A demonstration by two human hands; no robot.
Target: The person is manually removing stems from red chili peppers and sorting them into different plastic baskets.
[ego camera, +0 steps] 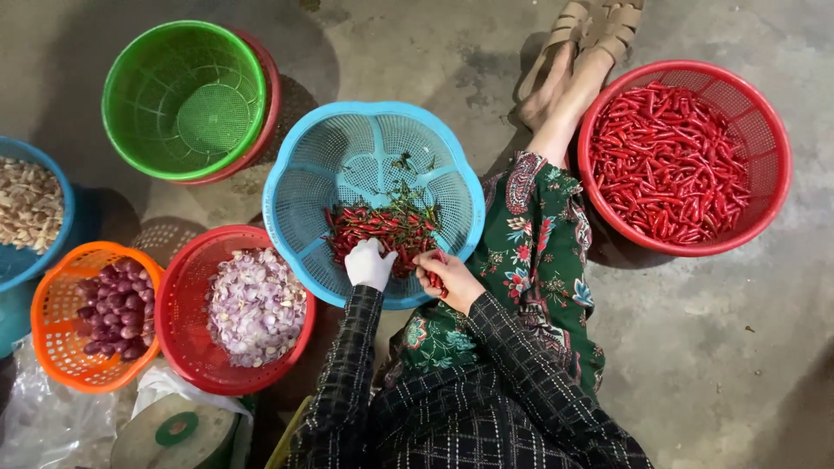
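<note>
A light blue basket point(304, 187) in front of me holds a heap of red chillies point(378, 227) with green stems. My left hand point(368, 263), in a white glove, rests on the near edge of that heap. Close beside it, my bare right hand point(447, 276) is closed around a red chilli point(434, 280) at the basket's near rim. A large red basket point(773, 148) full of red chillies point(665, 165) stands at the right, beyond my outstretched leg in green floral cloth.
An empty green basket point(184, 97) nested in a red one stands at the far left. Nearer are a red basket of peeled shallots point(256, 306), an orange basket of purple shallots point(117, 314), a blue basket of garlic point(30, 204) and a scale point(174, 432). Concrete floor all round.
</note>
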